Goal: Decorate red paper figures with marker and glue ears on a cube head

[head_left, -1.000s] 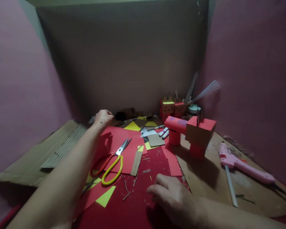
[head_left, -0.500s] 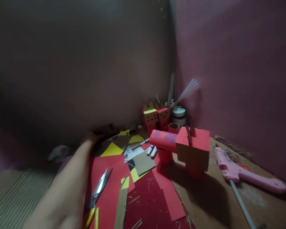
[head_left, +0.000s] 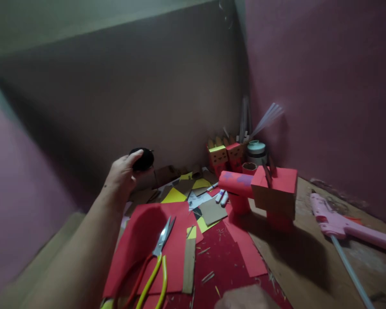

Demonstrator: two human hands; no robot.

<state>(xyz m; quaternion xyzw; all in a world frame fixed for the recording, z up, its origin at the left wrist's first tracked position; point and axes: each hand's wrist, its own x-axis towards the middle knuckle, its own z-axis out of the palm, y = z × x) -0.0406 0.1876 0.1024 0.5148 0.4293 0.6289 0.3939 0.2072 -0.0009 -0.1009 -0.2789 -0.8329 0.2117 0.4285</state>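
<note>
My left hand (head_left: pixel 124 171) is raised above the far left of the work surface, closed around a black rounded object (head_left: pixel 143 159) whose kind I cannot make out. A thin dark strand seems to hang from it. At the bottom edge, part of my right hand (head_left: pixel 244 297) shows, blurred, its fingers hidden. Between the hands, scissors (head_left: pixel 161 245) with red and yellow handles lie partly spread on red paper (head_left: pixel 176 214). Beside them is a cardboard strip (head_left: pixel 189 266) with a yellow end. To the right stands a red paper-covered cardboard animal figure (head_left: pixel 273 189).
A pink glue gun (head_left: pixel 336 225) with a glue stick lies at the right. Behind are smaller box-headed figures (head_left: pixel 218 156), a pale green-lidded jar (head_left: pixel 256 148) and clear sticks (head_left: pixel 268 119). Markers (head_left: pixel 221 196), yellow paper scraps (head_left: pixel 174 195) and cardboard (head_left: pixel 213 210) lie mid-surface. Walls enclose the back and right.
My left hand has lifted from the far left of the surface, now holding the black object. Part of my right hand has come into view at the bottom. The view has shifted left.
</note>
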